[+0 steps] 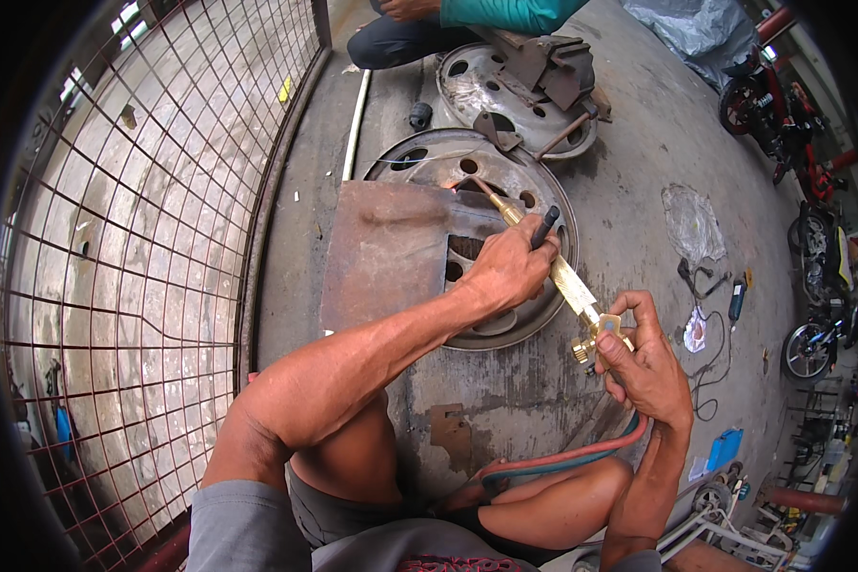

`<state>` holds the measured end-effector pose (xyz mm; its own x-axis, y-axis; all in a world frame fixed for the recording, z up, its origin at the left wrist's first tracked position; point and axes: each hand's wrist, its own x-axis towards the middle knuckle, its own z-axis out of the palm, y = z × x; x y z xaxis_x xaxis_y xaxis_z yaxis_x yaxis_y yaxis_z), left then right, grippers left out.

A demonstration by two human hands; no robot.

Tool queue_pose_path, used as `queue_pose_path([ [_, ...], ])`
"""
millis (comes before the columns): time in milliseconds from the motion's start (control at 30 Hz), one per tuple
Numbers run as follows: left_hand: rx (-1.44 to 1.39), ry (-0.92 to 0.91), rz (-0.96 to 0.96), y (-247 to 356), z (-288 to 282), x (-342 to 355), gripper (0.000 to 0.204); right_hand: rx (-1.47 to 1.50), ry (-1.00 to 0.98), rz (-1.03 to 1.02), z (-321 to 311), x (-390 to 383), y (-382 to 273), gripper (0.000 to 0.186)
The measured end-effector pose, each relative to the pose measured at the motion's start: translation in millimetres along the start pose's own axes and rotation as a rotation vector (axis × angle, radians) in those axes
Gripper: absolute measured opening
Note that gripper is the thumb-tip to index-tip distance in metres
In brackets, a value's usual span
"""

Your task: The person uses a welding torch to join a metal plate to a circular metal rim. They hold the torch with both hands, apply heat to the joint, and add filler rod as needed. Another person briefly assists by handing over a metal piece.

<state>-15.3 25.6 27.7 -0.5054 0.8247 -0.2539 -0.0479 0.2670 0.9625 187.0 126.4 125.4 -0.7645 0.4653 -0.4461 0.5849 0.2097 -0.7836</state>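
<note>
A brass gas torch [572,286] slants across the middle, its thin nozzle pointing up and left. My left hand [510,267] is closed round the torch's front part, and a black marker-like stick [544,227] juts from between its fingers. My right hand [646,367] grips the valve end by the knobs. A small orange glow shows at the nozzle tip, by the upper right corner of a rusty metal plate [381,262]. The plate lies partly over a grey steel wheel rim [529,329]. Red and green hoses [562,459] run from below my right hand across my legs.
A wire mesh fence [143,238] stands at left. Beyond, a person with a teal sleeve [505,13] sits by a second wheel rim [462,91] stacked with metal scraps [553,71]. A plastic bag [693,224] and a black cable [710,381] lie right; motorcycles [810,343] stand farther right.
</note>
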Motion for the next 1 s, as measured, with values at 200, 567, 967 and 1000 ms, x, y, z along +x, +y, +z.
queue_pose_path([
  [200,-0.003,-0.010,-0.004,-2.2,0.8,0.5,0.030,0.001,0.000,0.009,0.0,0.1,0.1,0.044],
  [567,-0.025,-0.019,-0.006,0.3,-0.8,-0.6,0.028,0.004,-0.001,0.004,0.2,2.1,2.9,0.044],
  [967,-0.017,-0.013,-0.001,0.4,-1.0,-1.6,0.027,-0.005,-0.011,-0.009,-1.0,0.0,0.9,0.043],
  [1000,-0.013,-0.016,-0.002,1.2,-1.2,-1.8,0.027,-0.003,-0.010,-0.013,-1.0,-0.2,1.2,0.043],
])
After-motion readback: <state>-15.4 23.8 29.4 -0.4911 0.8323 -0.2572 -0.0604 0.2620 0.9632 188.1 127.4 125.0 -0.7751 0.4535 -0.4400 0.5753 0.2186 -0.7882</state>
